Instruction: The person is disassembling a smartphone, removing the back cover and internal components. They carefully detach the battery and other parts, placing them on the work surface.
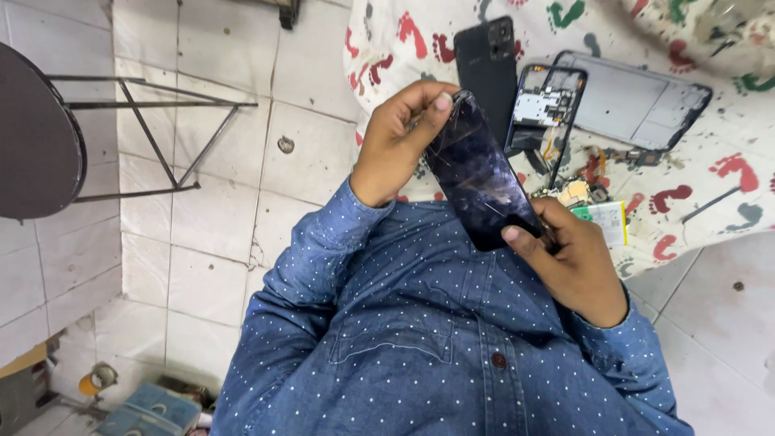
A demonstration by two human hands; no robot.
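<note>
My left hand (395, 141) and my right hand (573, 266) both hold a dark phone display with a cracked glass (480, 173), tilted in front of my blue dotted shirt. The left hand's fingers grip its top edge; the right hand's thumb presses on its lower end. Just beyond it, on a white cloth with coloured footprints (710, 202), lie a black back cover (487, 64), an opened phone frame with its circuit board showing (545, 109), and a grey flat panel (638, 97). A white and green battery (605, 218) and small loose parts lie near my right hand.
A dark round stool with a thin metal frame (40, 133) stands at the left on the pale tiled floor (210, 226). A blue box (153, 408) and small items sit at the bottom left corner.
</note>
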